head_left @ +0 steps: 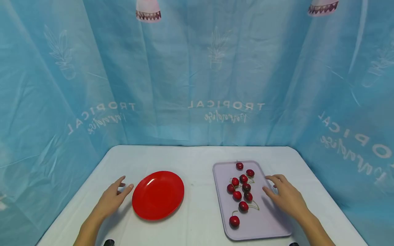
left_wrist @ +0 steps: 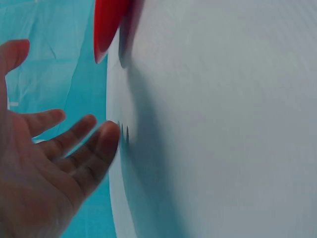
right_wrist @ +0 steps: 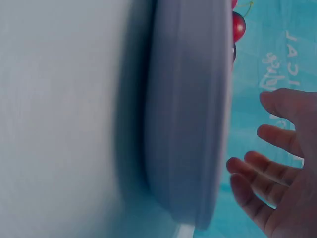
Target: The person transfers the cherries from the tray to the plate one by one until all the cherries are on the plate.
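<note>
A round red plate (head_left: 158, 195) lies on the left half of the white table. Just left of its rim is my left hand (head_left: 112, 198), fingers loosely spread and nothing in them; the left wrist view shows this hand (left_wrist: 64, 163) apart from the plate (left_wrist: 106, 27). On the right, a pale purple tray (head_left: 267, 225) carries several dark red cherries (head_left: 243, 206), some with green stems. My right hand (head_left: 286, 196) hovers over the tray's right edge with relaxed fingers and holds nothing. In the right wrist view it (right_wrist: 277, 163) is beside the tray wall (right_wrist: 188, 114).
White cloth covers the table (head_left: 197, 191), with bare cloth between the plate and the tray. Blue printed curtains (head_left: 197, 75) hang behind the table and along both sides.
</note>
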A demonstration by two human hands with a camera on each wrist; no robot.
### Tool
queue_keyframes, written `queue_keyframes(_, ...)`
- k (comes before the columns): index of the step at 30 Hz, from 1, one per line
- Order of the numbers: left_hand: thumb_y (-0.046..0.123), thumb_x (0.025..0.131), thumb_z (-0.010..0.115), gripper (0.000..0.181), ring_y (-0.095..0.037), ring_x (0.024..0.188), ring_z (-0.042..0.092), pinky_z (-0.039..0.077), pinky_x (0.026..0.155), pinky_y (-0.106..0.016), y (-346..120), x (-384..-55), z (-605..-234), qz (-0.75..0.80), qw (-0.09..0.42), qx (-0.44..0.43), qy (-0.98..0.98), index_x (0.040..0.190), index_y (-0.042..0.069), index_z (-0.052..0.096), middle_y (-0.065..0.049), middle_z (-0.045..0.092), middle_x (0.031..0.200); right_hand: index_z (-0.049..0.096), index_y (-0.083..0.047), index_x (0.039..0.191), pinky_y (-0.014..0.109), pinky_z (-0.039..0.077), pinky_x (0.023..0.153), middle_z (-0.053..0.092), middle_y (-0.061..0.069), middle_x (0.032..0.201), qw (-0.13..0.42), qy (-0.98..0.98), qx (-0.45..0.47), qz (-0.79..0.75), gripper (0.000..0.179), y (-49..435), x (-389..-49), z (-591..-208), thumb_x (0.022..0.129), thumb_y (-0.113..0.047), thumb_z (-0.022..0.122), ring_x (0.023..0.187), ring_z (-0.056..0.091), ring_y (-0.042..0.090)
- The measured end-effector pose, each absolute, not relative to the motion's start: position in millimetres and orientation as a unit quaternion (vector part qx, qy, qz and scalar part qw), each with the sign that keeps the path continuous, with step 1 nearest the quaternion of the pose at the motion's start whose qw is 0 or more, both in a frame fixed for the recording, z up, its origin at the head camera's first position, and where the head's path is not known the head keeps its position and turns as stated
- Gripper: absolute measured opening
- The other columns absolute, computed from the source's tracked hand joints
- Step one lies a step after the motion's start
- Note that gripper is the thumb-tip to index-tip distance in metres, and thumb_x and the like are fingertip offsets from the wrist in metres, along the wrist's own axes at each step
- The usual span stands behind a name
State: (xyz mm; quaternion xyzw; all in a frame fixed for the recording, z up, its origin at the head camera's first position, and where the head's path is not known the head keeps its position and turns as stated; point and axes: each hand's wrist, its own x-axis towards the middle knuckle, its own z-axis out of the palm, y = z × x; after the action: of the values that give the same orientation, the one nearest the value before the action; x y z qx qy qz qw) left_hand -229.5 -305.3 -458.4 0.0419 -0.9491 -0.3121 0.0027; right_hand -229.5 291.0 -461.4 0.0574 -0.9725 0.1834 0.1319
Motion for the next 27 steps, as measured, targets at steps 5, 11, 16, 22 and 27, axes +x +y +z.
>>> queue_keyframes(5,0.052,0.09,0.058,0.08,-0.036,0.104,0.058,0.057,0.072,-0.04,-302.8,-229.4,-459.7,-0.391,0.013,0.056,-0.919,0.146,0.001,0.03,-0.026,0.047,0.132,0.068,-0.009,0.114,0.044,0.053,0.067,0.064,0.006,0.104,0.152,-0.966,0.06,0.199,0.037,280.8,-232.9,-456.8,0.086,-0.033,0.072,0.084,0.061,0.021)
queue_keyframes(11,0.034,0.094,0.06,0.065,-0.029,0.094,0.065,0.057,0.073,-0.037,-294.1,-228.1,-461.6,-0.49,0.0,0.053,-0.87,0.143,0.0,0.035,-0.028,0.05,0.129,0.069,-0.01,0.112,0.032,0.049,0.061,0.066,0.002,0.094,0.137,-0.965,0.067,0.212,0.034,261.2,-234.9,-448.9,0.084,-0.03,0.072,0.077,0.057,0.016)
queue_keyframes(16,0.024,0.095,0.059,0.054,-0.025,0.088,0.065,0.057,0.069,-0.036,-289.4,-228.1,-465.5,-0.529,-0.013,0.06,-0.846,0.139,-0.003,0.041,-0.027,0.055,0.122,0.072,-0.012,0.105,0.03,0.047,0.059,0.063,-0.001,0.09,0.124,-0.964,0.082,0.221,0.029,243.6,-240.8,-446.6,0.082,-0.029,0.075,0.076,0.055,0.015)
queue_keyframes(22,0.018,0.095,0.059,0.047,-0.024,0.087,0.064,0.057,0.069,-0.036,-288.7,-231.4,-471.9,-0.531,-0.015,0.053,-0.846,0.135,-0.004,0.047,-0.022,0.06,0.117,0.072,-0.015,0.102,0.029,0.049,0.061,0.062,-0.001,0.089,0.12,-0.962,0.086,0.229,0.03,226.4,-246.8,-449.2,0.079,-0.033,0.078,0.076,0.055,0.015)
queue_keyframes(27,0.014,0.093,0.061,0.045,-0.024,0.078,0.064,0.057,0.064,-0.036,-290.2,-233.3,-478.4,-0.556,-0.029,0.058,-0.829,0.133,-0.004,0.05,-0.02,0.06,0.116,0.073,-0.016,0.099,0.029,0.05,0.063,0.059,-0.004,0.085,0.123,-0.961,0.097,0.226,0.028,215.7,-246.8,-453.8,0.077,-0.033,0.079,0.074,0.053,0.013)
